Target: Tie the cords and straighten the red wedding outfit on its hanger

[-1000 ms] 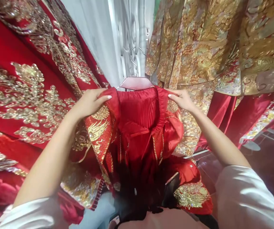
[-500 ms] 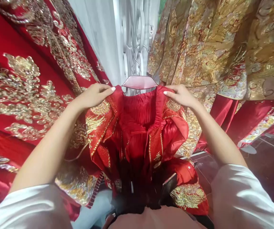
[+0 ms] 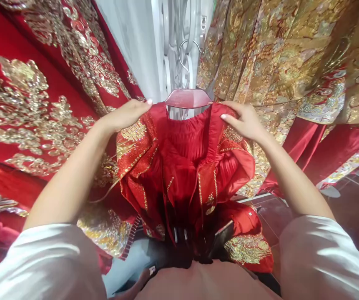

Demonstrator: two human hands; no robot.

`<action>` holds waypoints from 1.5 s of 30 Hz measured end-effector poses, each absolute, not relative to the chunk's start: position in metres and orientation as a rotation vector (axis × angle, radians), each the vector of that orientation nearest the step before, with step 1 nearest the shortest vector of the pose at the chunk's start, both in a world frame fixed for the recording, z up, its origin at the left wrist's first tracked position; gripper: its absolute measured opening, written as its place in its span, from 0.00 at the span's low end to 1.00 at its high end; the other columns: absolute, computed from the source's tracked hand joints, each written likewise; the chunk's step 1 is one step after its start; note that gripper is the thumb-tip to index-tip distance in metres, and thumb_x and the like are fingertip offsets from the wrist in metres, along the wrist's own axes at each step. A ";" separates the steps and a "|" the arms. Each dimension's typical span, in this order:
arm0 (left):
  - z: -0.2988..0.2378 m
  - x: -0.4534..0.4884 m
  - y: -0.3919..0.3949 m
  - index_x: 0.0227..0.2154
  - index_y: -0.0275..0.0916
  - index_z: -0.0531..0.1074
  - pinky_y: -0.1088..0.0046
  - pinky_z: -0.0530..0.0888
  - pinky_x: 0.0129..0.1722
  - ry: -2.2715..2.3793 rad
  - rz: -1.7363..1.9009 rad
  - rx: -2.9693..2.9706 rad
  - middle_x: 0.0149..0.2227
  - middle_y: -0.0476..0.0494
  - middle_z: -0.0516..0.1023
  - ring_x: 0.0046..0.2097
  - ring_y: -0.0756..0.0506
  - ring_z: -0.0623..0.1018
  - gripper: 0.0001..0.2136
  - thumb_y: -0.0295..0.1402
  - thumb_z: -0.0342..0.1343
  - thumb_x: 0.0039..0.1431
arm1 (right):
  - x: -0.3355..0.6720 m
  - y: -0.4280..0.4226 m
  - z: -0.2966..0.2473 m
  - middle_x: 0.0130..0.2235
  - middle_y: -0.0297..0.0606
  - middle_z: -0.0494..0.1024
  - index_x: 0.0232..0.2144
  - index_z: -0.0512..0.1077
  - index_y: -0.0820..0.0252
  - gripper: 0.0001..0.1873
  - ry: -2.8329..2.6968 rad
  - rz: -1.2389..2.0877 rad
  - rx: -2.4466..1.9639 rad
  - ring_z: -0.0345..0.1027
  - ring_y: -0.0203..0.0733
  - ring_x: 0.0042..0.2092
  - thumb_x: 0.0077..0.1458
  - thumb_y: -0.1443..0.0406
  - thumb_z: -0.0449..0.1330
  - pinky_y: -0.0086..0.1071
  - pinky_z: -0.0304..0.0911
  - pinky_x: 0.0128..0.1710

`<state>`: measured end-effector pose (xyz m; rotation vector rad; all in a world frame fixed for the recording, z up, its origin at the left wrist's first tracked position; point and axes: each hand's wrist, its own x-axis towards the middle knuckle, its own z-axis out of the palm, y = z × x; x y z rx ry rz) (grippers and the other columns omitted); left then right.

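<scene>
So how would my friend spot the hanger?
Between the big red garment on the left and the gold garment on the right is a red jacket. At its top is the hanger: shiny, pinkish, with a curved metal hook, unlike the garments around.

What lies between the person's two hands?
Between the left hand and right hand, the head view shows the neck of the red garment and the hanger.

Red garment (image 3: 184,162): gold-embroidered, gathered at neckline, creased.
Pose: hanging, shoulders spread, neckline below bottom edge of hanger (image 3: 188,98).
</scene>
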<state>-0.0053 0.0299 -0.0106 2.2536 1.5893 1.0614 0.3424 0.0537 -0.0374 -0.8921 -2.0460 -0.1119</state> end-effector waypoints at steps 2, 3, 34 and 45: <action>-0.011 -0.002 0.012 0.17 0.38 0.54 0.77 0.56 0.29 1.660 1.012 2.410 0.19 0.54 0.55 0.27 0.52 0.55 0.22 0.46 0.41 0.62 | 0.356 0.047 -0.041 0.45 0.44 0.77 0.49 0.71 0.58 0.31 -2.004 -0.071 -0.890 0.70 0.48 0.46 0.53 0.43 0.52 0.41 0.64 0.47; -0.011 -0.001 0.005 0.17 0.38 0.52 0.76 0.55 0.28 1.711 1.008 2.463 0.19 0.54 0.54 0.26 0.52 0.55 0.21 0.45 0.40 0.62 | 0.363 0.046 -0.045 0.46 0.44 0.77 0.49 0.71 0.58 0.31 -1.968 -0.039 -0.901 0.70 0.48 0.46 0.54 0.43 0.52 0.41 0.64 0.47; 0.016 0.138 0.058 0.37 0.42 0.77 0.54 0.47 0.62 1.446 0.841 3.202 0.35 0.44 0.78 0.49 0.39 0.73 0.16 0.39 0.43 0.60 | 0.405 0.043 0.041 0.18 0.32 0.64 0.19 0.66 0.59 0.15 -1.993 -0.292 -1.681 0.66 0.41 0.28 0.33 0.62 0.70 0.42 0.65 0.35; 0.005 0.154 0.069 0.39 0.38 0.76 0.50 0.45 0.62 1.501 1.088 3.088 0.38 0.41 0.77 0.52 0.37 0.72 0.14 0.35 0.45 0.58 | 0.313 -0.033 -0.003 0.29 0.47 0.73 0.34 0.72 0.64 0.09 -1.826 -0.550 -1.589 0.71 0.61 0.39 0.47 0.72 0.58 0.51 0.63 0.39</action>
